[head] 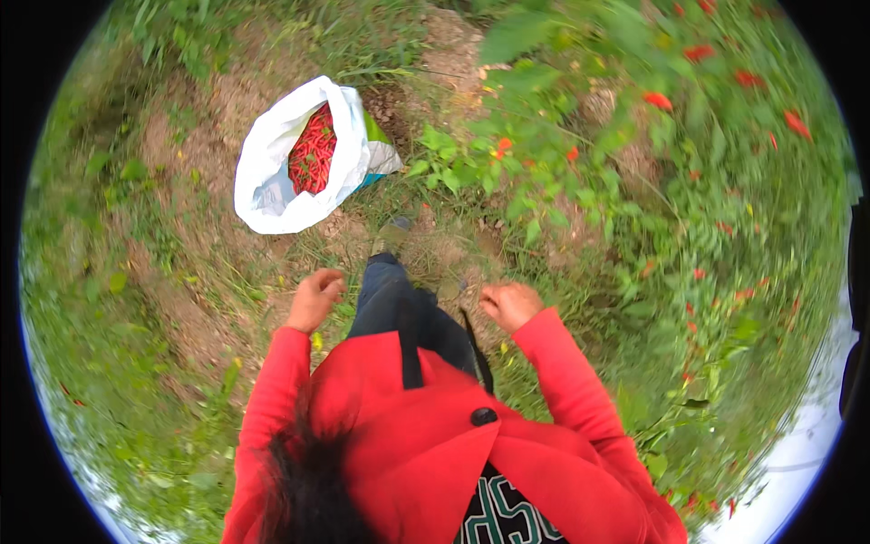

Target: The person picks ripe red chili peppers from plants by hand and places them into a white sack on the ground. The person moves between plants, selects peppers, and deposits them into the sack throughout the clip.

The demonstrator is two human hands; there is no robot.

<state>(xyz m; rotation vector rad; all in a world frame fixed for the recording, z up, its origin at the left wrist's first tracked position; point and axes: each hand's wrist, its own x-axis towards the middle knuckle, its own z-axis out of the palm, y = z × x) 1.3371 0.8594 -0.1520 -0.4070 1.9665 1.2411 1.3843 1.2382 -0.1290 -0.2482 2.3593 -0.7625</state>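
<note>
My left hand [317, 296] hangs at the left of my body with loosely curled fingers; no object shows in it. To the right, my right hand [508, 303] is also curled, and its fingertips are too blurred to tell whether it holds anything. A white woven sack [350, 136] stands on the ground in front of me, above my left hand in the picture, its mouth open. Many red chili peppers [312, 153] lie inside it. Neither hand touches the sack.
Leafy plants [537, 149] with red peppers [658, 101] grow along the right side. Grass and low weeds [95, 258] cover ground at the left. Bare brown soil [197, 238] shows in patches. My shoe [393, 234] is on the ground just below the sack in the picture.
</note>
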